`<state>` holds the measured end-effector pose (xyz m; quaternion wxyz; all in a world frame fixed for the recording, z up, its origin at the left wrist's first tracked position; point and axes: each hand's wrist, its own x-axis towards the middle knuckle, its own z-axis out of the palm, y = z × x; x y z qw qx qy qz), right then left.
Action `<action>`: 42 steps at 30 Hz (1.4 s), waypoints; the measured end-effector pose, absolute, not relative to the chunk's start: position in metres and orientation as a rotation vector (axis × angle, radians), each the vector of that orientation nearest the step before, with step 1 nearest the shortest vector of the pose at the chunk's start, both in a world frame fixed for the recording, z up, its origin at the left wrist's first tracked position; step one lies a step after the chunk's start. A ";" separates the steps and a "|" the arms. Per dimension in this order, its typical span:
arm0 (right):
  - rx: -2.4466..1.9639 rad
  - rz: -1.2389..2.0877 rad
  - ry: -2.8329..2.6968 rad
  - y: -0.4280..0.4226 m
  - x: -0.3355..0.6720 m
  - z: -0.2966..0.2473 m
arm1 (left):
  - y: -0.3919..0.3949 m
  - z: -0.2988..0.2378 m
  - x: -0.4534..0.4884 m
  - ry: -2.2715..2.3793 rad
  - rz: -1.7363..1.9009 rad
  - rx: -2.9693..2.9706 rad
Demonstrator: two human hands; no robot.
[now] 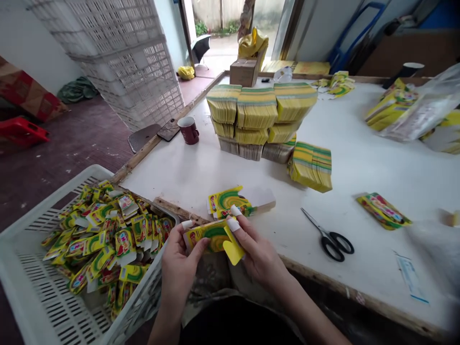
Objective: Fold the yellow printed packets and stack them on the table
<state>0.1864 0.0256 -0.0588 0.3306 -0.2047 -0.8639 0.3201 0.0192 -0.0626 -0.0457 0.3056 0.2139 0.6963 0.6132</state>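
Note:
Between my two hands is a small yellow and green printed carton [212, 235], held just off the table's front edge. My left hand [181, 256] pinches its left end, thumb in front and a taped finger behind. At the right end, my right hand [257, 247] grips the carton beside a yellow flap that sticks out. White tape wraps several fingertips. Just beyond, more cartons of the same print [230, 201] lie on the white table [172, 170], with a plain pale side showing at their right.
Left of me stands a white plastic crate [43, 292] full of folded cartons. Black-handled scissors [332, 242] and a flat carton [384, 211] lie to the right. Stacked carton blanks [257, 112] rise ahead, near a maroon mug [189, 131] and a phone [168, 130]. Tall crates [118, 57] stand behind.

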 end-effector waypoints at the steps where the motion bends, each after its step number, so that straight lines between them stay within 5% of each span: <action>1: -0.531 0.855 -2.279 0.026 0.185 -0.061 | -0.062 -0.045 0.018 1.856 1.610 0.565; 18: -0.565 0.801 -2.302 0.035 0.189 -0.076 | -0.050 -0.039 0.026 1.576 1.747 0.248; 31: -0.764 1.459 -1.488 0.012 0.167 -0.076 | -0.061 -0.052 0.043 1.783 1.760 0.411; 38: -0.616 0.866 -2.030 0.012 0.178 -0.062 | -0.058 -0.052 0.049 1.722 1.722 0.355; 42: -0.606 0.797 -2.215 0.017 0.184 -0.070 | -0.054 -0.047 0.044 1.615 1.763 0.342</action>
